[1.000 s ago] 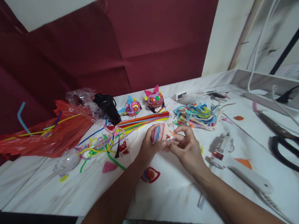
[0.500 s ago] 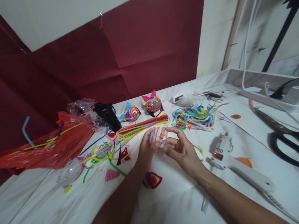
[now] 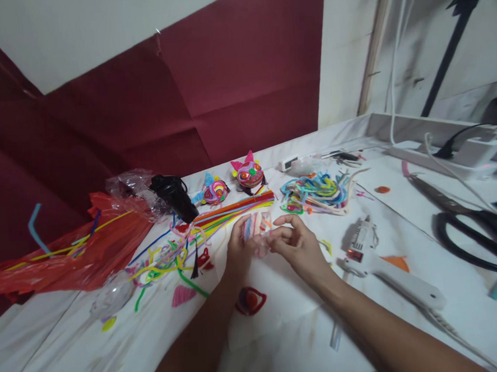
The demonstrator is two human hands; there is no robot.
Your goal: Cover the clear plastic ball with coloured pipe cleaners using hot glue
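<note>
My left hand [image 3: 238, 254] is wrapped round a small rounded piece [image 3: 256, 229] covered in pink, blue, white and orange pipe-cleaner strips, with a clear-looking lower part. At its right edge are the pinched thumb and fingers of my right hand [image 3: 296, 245]; what lies between those fingertips is too small to make out. Below the hands, a red-rimmed eye shape [image 3: 251, 301] with an orange centre lies on a white sheet [image 3: 278, 324]. Two finished-looking pipe-cleaner heads stand behind, one with pink ears [image 3: 248, 173], one with a blue top [image 3: 215, 191].
At right are a white hot glue gun [image 3: 388, 273] and large black-handled scissors [image 3: 471, 240]. Behind lie straight pipe cleaners [image 3: 233, 209] and a tangled heap [image 3: 316, 193]. A red plastic bag [image 3: 100, 245], a black object [image 3: 174, 196] and a clear plastic ball [image 3: 112, 295] are at left.
The whole view has shifted slightly, so things sit a little further left. Both hands keep the rounded piece at nearly the same spot; the right fingers have drawn closer together at its edge.
</note>
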